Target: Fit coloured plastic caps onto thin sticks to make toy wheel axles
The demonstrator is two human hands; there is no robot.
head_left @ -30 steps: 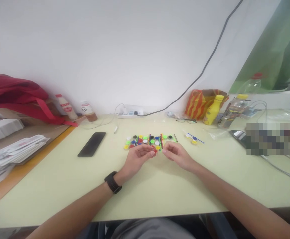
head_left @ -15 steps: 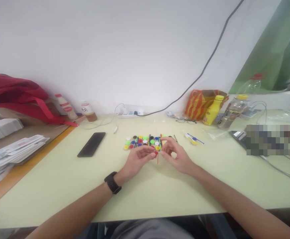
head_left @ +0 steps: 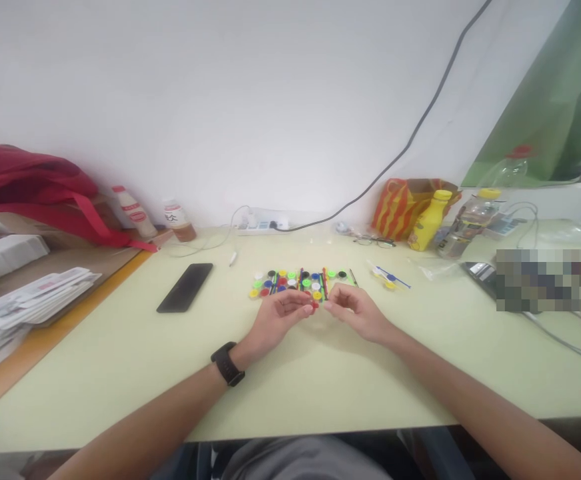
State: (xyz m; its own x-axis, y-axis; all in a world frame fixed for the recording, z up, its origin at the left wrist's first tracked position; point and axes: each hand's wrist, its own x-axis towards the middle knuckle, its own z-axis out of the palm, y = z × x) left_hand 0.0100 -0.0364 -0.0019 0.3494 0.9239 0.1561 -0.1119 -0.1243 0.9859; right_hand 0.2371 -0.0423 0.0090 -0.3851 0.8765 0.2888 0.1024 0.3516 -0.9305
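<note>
My left hand [head_left: 283, 312], with a black watch on its wrist, pinches a small red plastic piece [head_left: 314, 305] between thumb and fingers. Close on its right, the thumb and index finger of my right hand [head_left: 358, 313] are pinched together; anything between them is too small to make out. Just beyond both hands lie rows of small round discs [head_left: 307, 284] in yellow, green, blue, red, white and black. Thin coloured sticks [head_left: 324, 283] lie among the discs. My left fingers cover part of the front row.
A black phone [head_left: 185, 288] lies to the left. Discs with a blue stick [head_left: 391, 277] lie to the right. Glasses [head_left: 380, 242], a striped bag [head_left: 395, 207], a yellow bottle [head_left: 429, 220] and a power strip [head_left: 263, 225] stand or lie along the wall. White papers [head_left: 45, 300] are stacked far left.
The thin red stick that stood upright at the left hand's red piece no longer shows there. My right fingers have closed from a spread pose into a pinch.
</note>
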